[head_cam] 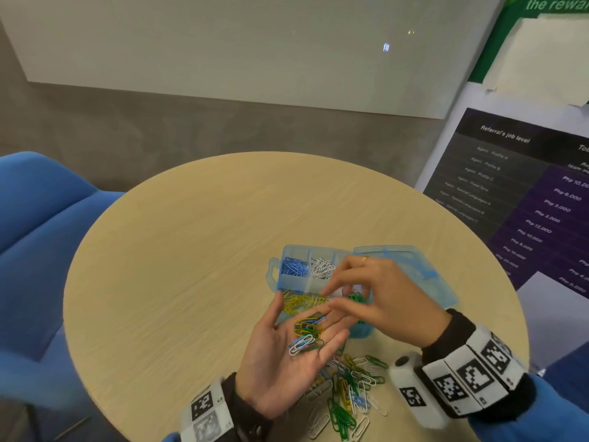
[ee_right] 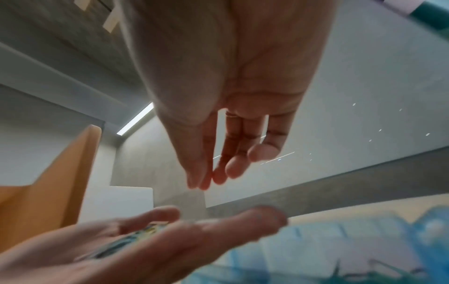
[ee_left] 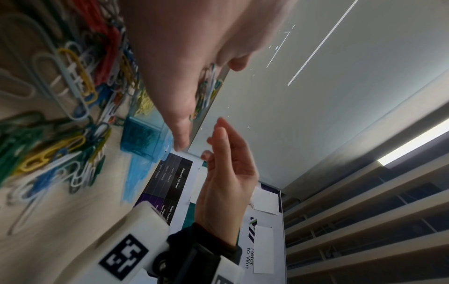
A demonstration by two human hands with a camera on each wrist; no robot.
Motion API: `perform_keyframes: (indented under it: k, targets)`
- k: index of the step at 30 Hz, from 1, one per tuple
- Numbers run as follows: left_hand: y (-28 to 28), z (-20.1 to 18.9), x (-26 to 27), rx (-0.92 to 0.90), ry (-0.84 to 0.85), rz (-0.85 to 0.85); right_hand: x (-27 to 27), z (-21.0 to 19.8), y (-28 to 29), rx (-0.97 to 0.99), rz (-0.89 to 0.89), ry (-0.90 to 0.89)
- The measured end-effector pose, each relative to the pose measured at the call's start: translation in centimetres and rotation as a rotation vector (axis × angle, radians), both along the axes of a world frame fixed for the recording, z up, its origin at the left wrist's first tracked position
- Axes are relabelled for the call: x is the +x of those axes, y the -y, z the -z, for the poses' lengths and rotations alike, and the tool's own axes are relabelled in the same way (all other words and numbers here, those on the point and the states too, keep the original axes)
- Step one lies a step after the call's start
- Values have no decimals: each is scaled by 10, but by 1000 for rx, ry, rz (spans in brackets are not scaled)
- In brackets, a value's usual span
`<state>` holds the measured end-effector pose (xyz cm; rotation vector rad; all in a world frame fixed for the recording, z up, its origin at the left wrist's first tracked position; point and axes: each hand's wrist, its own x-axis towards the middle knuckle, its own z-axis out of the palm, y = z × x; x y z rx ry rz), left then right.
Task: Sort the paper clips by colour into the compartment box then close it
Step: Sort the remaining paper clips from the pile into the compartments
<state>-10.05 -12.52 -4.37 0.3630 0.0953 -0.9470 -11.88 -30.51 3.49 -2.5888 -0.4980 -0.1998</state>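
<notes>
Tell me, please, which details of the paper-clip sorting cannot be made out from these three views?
- Head view: the right hand covers the compartment box on its right side, so what lies there is hidden.
- Head and right wrist views: blur hides whether the right fingertips pinch a clip.
- Right wrist view: the clips on the left hand are a smear.
- Left wrist view: the loose clips are blurred and cut off at the left edge.

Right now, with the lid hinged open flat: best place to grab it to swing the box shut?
Pinch the lid at its free long edge, the right-hand side farthest from the compartments, coming from the right with the right hand. It lies flat on the table, hinged along the compartment box, so that edge likely gives the most leverage.
</notes>
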Motion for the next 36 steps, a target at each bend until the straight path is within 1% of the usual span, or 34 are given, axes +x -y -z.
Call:
perform_keyframes:
  k: [3, 6, 9, 11, 13, 16, 19, 22, 26, 29, 32, 36]
  targets:
    - [0, -1, -3, 9, 20, -31, 3, 9, -14, 1, -75, -39]
    - [0, -4, -3, 36, 38, -36, 3, 14, -15, -30, -86, -46]
    - [0, -2, -3, 39, 64, -30, 2, 13, -14, -49, -94, -113]
    - [0, -1, -3, 7, 59, -10, 1, 12, -14, -23, -101, -144]
    - [0, -1, -2, -34, 20, 2, 1, 9, -13, -2, -93, -149]
    - [0, 0, -1, -60, -16, 3, -1, 5, -6, 8, -28, -120]
    - [-1, 0, 1, -88, -44, -7, 0, 4, 5, 20, 116, -75]
    - [-2, 1, 1, -124, -64, -9, 4, 6, 17, -41, 267, -23]
    - [-2, 2, 1, -142, -55, -15, 3, 8, 25, -77, 329, -36]
    - [-2, 2, 1, -104, -38, -17, 2, 8, 23, -126, 345, -58]
    - [-2, 2, 1, -52, -22, -2, 7, 1, 15, -163, 291, -105]
    - [-2, 2, 1, 2, 2, -20, 17, -17, 0, -185, 91, -137]
